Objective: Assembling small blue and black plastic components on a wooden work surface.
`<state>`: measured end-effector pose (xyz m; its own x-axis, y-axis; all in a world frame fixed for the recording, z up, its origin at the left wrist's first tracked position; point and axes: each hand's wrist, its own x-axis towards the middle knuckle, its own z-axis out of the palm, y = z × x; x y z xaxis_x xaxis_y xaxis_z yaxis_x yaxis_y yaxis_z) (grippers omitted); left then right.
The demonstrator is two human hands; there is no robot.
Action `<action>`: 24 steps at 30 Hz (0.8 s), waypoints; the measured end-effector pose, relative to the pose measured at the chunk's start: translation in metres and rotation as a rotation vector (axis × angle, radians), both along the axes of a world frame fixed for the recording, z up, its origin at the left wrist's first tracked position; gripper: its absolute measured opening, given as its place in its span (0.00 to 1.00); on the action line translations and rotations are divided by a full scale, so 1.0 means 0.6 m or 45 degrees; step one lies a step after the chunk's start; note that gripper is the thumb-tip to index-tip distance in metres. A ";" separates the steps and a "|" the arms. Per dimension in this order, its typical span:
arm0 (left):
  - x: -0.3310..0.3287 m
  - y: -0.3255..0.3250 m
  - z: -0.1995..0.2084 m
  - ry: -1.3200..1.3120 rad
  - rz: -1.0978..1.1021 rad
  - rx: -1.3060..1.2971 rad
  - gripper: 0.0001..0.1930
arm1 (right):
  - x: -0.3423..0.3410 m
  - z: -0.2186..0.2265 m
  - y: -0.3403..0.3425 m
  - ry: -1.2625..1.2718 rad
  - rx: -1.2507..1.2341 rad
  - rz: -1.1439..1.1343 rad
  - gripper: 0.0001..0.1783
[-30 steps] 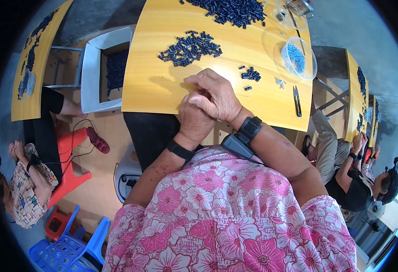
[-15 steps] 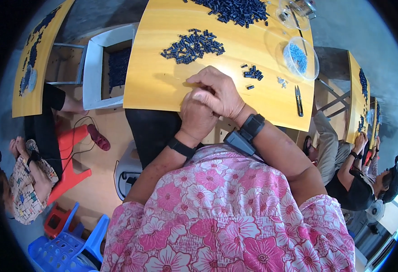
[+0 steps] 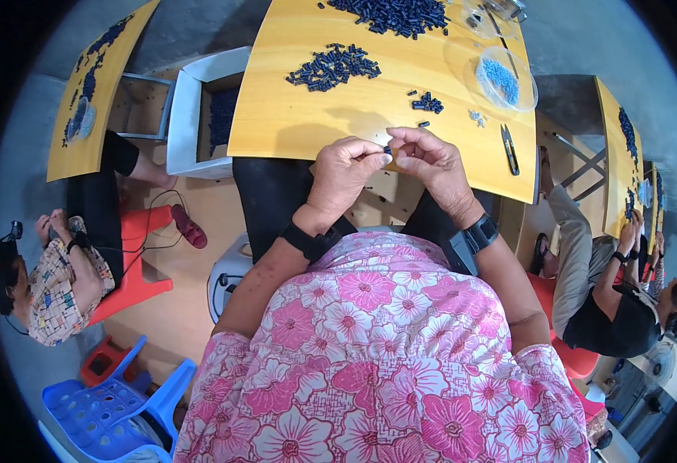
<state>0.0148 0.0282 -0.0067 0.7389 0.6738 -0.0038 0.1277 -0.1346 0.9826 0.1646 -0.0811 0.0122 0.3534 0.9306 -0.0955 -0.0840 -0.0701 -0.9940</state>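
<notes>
Yellow wooden surface stands on a grey concrete floor, with matching yellow tables at the left and right. A red plastic stool and blue plastic chair sit lower left under daylight.

Both my forearms come up from the near edge & angle inward, hands meeting at centre. My left hand is knuckles-up, fingers curled, thumb & index tips pinched shut w/ a tiny dark bit between them. My right hand sits just beside it, also curled, fingertips pointing left & touching the left's tips. Black band on each wrist. Elbows spread wide, left arm bare to the sleeve, right likewise.
</notes>
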 end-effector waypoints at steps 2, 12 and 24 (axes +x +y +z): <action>-0.005 -0.012 0.008 -0.006 -0.065 -0.233 0.06 | -0.005 0.007 -0.012 -0.005 0.024 0.035 0.22; 0.016 -0.061 0.047 -0.017 -0.272 -0.668 0.10 | 0.011 0.038 -0.076 -0.592 0.181 0.042 0.14; 0.023 -0.070 0.035 0.026 -0.477 -0.462 0.12 | 0.102 0.038 -0.253 -0.733 0.125 -0.968 0.15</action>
